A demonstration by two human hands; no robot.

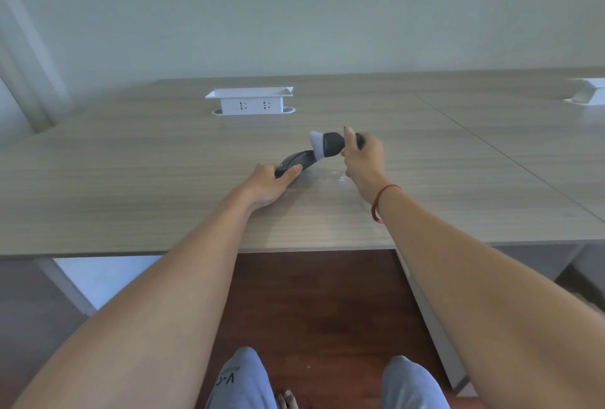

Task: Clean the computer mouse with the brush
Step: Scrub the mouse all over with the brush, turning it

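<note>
- Two bare hands are working over the wooden desk (pixel 163 186), with the computer mouse (pixel 296 159) serving as the landmark for everything else;
- the left hand (pixel 270 184) is curling around the near end of the mouse, thumb lying along its near side and the other fingers wrapping out of sight behind it; it is gripping the mouse closed, with the heel of the hand resting on the desk;
- the mouse is dark with thin pale lines on its back; its far end is tilting up off the desk toward the brush (pixel 327 144);
- the right hand (pixel 361 159) is sitting just right of the mouse and slightly beyond it, fingers closing in a fist around the brush's dark handle; a dark-painted fingertip is showing on top of the handle;
- the brush is lying roughly level, its pale bristle head pointing left and meeting the raised far end of the mouse;
- a red cord bracelet (pixel 381 202) is circling the right wrist, nearer the viewer than the mouse;
- a white socket box (pixel 250 102) is standing on the desk well beyond the mouse and to its left;
- a small shiny patch is glinting on the desk just right of the mouse, under the right hand.
</note>
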